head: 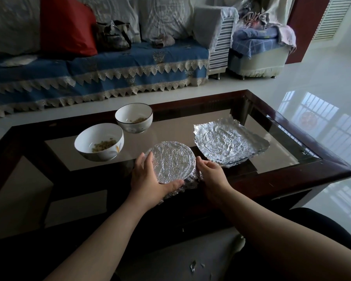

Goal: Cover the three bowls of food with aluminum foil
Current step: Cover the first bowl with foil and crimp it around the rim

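Observation:
A bowl wrapped in crinkled foil [173,160] sits near the front edge of the glass-topped coffee table [304,159]. My left hand [150,179] cups its left and front side, thumb pressed on the foil rim. My right hand [210,172] presses the foil against its right side. Two uncovered white bowls stand to the left: the nearer bowl [98,141] holds some yellowish food, and the farther dark-rimmed bowl [134,117] holds a little food too. A stack of loose foil sheets [229,141] lies flat to the right of the wrapped bowl.
A sofa with a blue lace-trimmed cover [101,65], a red cushion [66,27] and a bag [112,36] runs behind the table. An armchair [257,51] stands at the back right. Small foil scraps [194,265] lie on my lap. Glossy white floor lies right.

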Action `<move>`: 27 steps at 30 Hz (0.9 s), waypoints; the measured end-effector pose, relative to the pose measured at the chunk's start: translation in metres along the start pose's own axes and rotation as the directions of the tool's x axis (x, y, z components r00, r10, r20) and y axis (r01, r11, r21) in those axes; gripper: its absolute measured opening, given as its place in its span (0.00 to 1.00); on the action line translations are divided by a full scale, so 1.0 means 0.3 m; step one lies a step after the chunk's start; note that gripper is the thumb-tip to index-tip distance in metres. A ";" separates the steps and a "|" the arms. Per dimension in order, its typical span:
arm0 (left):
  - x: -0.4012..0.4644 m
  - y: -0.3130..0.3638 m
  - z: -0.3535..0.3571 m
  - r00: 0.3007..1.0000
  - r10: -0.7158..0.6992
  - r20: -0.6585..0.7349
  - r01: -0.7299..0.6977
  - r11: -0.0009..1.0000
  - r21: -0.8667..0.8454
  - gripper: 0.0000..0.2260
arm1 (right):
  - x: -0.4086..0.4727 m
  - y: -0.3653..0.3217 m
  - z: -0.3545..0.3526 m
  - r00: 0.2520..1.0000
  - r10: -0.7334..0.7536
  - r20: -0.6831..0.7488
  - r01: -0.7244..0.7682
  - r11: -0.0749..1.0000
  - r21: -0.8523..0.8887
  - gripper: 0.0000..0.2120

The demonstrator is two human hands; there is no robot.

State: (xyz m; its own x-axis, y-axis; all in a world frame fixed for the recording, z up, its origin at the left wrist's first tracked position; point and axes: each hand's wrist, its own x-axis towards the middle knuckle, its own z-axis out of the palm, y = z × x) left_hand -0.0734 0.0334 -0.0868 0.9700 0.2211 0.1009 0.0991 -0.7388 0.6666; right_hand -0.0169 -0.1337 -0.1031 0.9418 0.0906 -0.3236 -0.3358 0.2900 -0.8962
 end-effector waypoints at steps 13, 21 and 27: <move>0.005 -0.008 0.012 1.000 0.004 -0.009 -0.004 1.000 -0.017 0.53 | 0.014 -0.034 0.001 0.973 0.194 0.123 -0.204 0.977 0.067 0.14; 0.007 -0.009 0.020 1.000 -0.002 -0.016 0.001 0.999 -0.036 0.53 | 0.026 -0.043 0.003 0.957 0.277 0.087 -0.281 0.959 0.033 0.17; -0.001 -0.004 0.027 0.999 -0.005 -0.050 0.003 0.999 -0.039 0.53 | 0.036 -0.020 0.001 0.998 0.052 -0.048 -0.062 0.967 -0.249 0.14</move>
State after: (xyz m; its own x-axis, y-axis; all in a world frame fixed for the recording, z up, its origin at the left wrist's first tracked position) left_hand -0.0720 0.0289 -0.0936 0.9573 0.2559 0.1344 0.0929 -0.7126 0.6954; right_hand -0.0049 -0.1341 -0.1011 0.9215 0.0600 -0.3836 -0.3862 0.0379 -0.9217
